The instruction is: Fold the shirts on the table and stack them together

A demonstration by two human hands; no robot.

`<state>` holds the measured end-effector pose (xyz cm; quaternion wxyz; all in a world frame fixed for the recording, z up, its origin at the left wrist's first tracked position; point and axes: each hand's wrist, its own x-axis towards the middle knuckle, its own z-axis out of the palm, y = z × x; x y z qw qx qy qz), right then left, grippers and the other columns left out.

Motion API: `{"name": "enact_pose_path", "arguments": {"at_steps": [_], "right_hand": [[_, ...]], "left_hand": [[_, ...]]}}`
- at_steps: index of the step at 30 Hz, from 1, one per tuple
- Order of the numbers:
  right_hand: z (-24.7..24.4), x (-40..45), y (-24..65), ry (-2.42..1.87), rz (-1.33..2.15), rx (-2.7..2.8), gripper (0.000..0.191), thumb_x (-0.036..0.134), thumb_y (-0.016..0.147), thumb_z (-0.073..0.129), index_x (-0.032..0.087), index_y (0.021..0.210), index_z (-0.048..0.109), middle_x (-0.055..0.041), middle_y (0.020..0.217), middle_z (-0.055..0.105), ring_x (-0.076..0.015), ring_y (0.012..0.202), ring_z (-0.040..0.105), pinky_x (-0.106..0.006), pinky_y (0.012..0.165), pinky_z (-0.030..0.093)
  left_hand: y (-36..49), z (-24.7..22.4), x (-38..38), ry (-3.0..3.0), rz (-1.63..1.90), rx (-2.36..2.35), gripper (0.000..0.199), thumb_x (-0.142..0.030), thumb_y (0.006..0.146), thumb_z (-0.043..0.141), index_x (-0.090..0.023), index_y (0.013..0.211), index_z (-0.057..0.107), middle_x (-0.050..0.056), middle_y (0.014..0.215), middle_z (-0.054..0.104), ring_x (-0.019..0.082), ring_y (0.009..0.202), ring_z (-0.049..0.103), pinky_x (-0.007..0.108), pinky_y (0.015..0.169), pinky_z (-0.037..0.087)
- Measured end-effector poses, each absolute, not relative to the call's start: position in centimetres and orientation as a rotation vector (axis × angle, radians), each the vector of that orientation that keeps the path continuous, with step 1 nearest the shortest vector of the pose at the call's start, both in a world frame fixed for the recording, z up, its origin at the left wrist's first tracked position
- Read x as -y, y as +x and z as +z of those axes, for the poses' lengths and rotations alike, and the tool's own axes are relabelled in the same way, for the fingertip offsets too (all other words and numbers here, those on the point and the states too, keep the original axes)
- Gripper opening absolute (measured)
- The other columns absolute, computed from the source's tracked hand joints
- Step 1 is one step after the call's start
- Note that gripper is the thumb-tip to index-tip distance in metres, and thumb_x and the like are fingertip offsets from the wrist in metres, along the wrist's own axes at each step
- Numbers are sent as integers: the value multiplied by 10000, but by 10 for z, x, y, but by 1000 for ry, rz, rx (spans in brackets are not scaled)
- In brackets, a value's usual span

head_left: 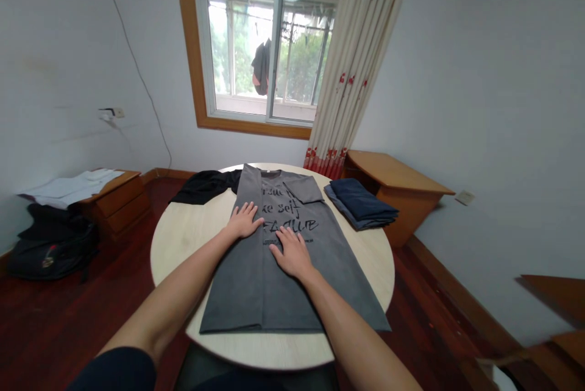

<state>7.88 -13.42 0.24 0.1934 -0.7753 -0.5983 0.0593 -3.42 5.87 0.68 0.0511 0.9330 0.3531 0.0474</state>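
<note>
A grey T-shirt (297,281) with black lettering lies face up on the round table (183,245), its collar toward the window. Its left side is folded inward over the front in a long strip, covering part of the print. On that folded strip my left hand (244,221) rests flat, fingers spread. My right hand (292,252) lies palm down on the shirt's middle, just below the large lettering, with its fingers apart. The right sleeve still spreads outward at the upper right. Neither hand grips the cloth.
Folded dark blue clothes (363,203) are stacked at the table's right edge. A black garment (205,187) lies at the far left edge. Beyond stand a wooden desk (388,170) and a low cabinet (123,201) with papers, with a black bag (52,242) on the floor.
</note>
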Motion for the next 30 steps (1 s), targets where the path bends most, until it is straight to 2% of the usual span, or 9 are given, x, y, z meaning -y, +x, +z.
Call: {"name": "enact_pose_path", "arguments": {"at_steps": [8, 12, 15, 18, 20, 22, 24, 26, 30], "right_hand": [[1, 133, 87, -2125, 226, 1652, 550, 447, 964, 518, 181, 1445, 528, -111, 1577, 419, -262, 1495, 309, -486, 1225, 177], [0, 132, 88, -2122, 225, 1636, 535, 429, 955, 537, 180, 1429, 545, -109, 1575, 423, -251, 1492, 318, -470, 1225, 180], [-2, 132, 88, -2124, 207, 1633, 526, 431, 951, 542, 169, 1407, 564, -109, 1566, 438, -253, 1485, 331, -469, 1225, 184], [-4, 130, 89, -2107, 180, 1624, 506, 425, 945, 549, 167, 1378, 586, -116, 1538, 477, -252, 1464, 368, -461, 1215, 215], [-4, 129, 92, -2090, 118, 1585, 490, 400, 941, 551, 167, 1371, 588, -128, 1519, 497, -242, 1437, 407, -441, 1205, 241], [-3, 127, 96, -2096, 8, 1514, 489, 374, 944, 537, 160, 1382, 571, -136, 1523, 487, -238, 1436, 403, -438, 1211, 224], [-3, 127, 101, -2140, -54, 1451, 503, 365, 955, 508, 150, 1409, 540, -137, 1539, 466, -241, 1456, 368, -456, 1224, 181], [-5, 127, 104, -2212, -3, 1446, 528, 380, 969, 481, 140, 1439, 508, -137, 1554, 447, -251, 1469, 346, -477, 1225, 168], [-8, 129, 108, -2327, 121, 1468, 593, 432, 983, 452, 132, 1496, 444, -145, 1606, 358, -275, 1501, 282, -506, 1220, 164]], "left_hand": [[-40, -6, -65, 2797, 53, -1101, 837, -731, 943, 200, -224, 1607, 247, 98, 1681, 117, 326, 1552, 73, 603, 1208, 86], [-51, 8, -54, 2695, -247, -1105, 1196, -941, 701, 403, -237, 1627, 127, 125, 1674, -19, 438, 1530, -24, 749, 1133, 98], [-57, 14, -49, 2664, -386, -1103, 1329, -958, 592, 511, -241, 1628, 88, 131, 1665, -71, 484, 1511, -56, 798, 1094, 116], [-57, 13, -44, 2661, -331, -1162, 1237, -928, 648, 507, -257, 1624, 150, 131, 1675, -5, 496, 1510, -25, 811, 1089, 84], [-53, 13, -38, 2703, -69, -1239, 1027, -854, 808, 390, -232, 1611, 241, 141, 1677, 75, 469, 1522, 27, 792, 1108, 32], [-47, 13, -31, 2786, 311, -1211, 811, -710, 950, 261, -205, 1580, 335, 131, 1676, 140, 395, 1540, 83, 710, 1166, -16], [-41, 13, -22, 2862, 558, -1000, 689, -603, 1009, 217, -212, 1546, 398, 94, 1673, 198, 309, 1545, 136, 595, 1223, -12], [-35, 11, -14, 2899, 523, -724, 652, -591, 1015, 247, -230, 1531, 417, 64, 1667, 234, 260, 1541, 172, 528, 1244, 35], [-28, 3, -8, 2882, 185, -456, 705, -661, 987, 305, -226, 1533, 411, 83, 1654, 262, 260, 1537, 193, 548, 1229, 109]]}}
